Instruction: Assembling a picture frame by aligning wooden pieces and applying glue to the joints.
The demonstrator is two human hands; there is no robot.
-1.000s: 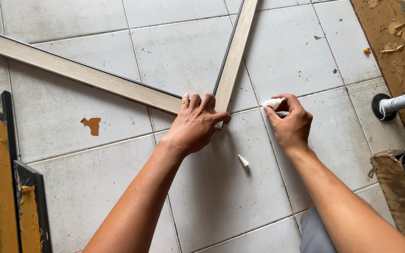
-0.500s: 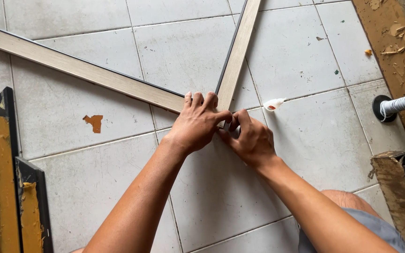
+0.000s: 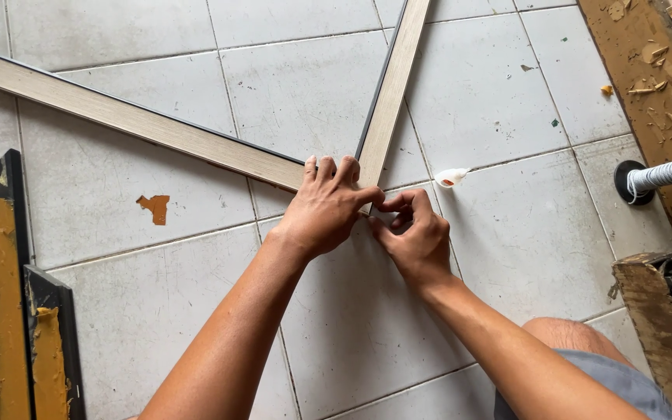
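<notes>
Grey tiled floor [image 3: 157, 311], perhaps dusty

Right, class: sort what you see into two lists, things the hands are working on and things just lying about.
In use:
left hand
right hand
long strip
upright strip

Lying about:
small white tube
dark boards with yellow glue
white hose
wood scrap

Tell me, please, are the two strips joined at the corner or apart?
Joined, it seems: the strips meet in a V, though the left hand covers the joint.
</notes>
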